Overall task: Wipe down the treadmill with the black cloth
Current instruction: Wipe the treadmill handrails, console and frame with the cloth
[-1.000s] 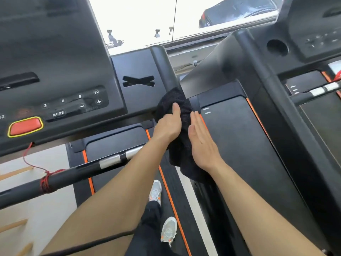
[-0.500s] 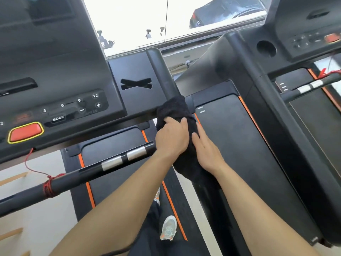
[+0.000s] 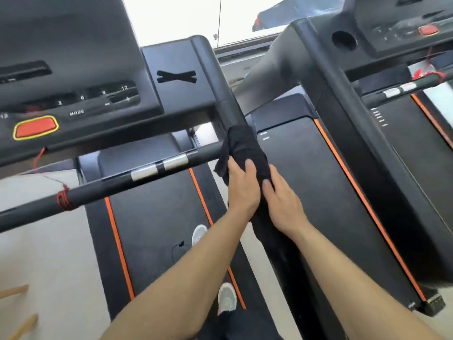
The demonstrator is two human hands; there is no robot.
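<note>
The black cloth (image 3: pixel 245 146) is wrapped over the right upright bar of the treadmill (image 3: pixel 220 94), just below the console. My left hand (image 3: pixel 241 187) grips the cloth from the left with fingers curled around it. My right hand (image 3: pixel 282 200) presses the cloth from the right side, fingers bent over it. The cloth hangs down the bar beneath both hands. The console (image 3: pixel 73 99) with its red stop button (image 3: pixel 35 127) is at the upper left.
A black handrail (image 3: pixel 117 182) with silver sensors crosses from the left to the upright. A second treadmill (image 3: pixel 331 192) stands close on the right. My shoes (image 3: pixel 226 298) stand on the belt with orange stripes below. A window is ahead.
Both hands slid down the upright with the cloth, from near the console to below the handrail joint. The right hand went from flat to curled onto the cloth.
</note>
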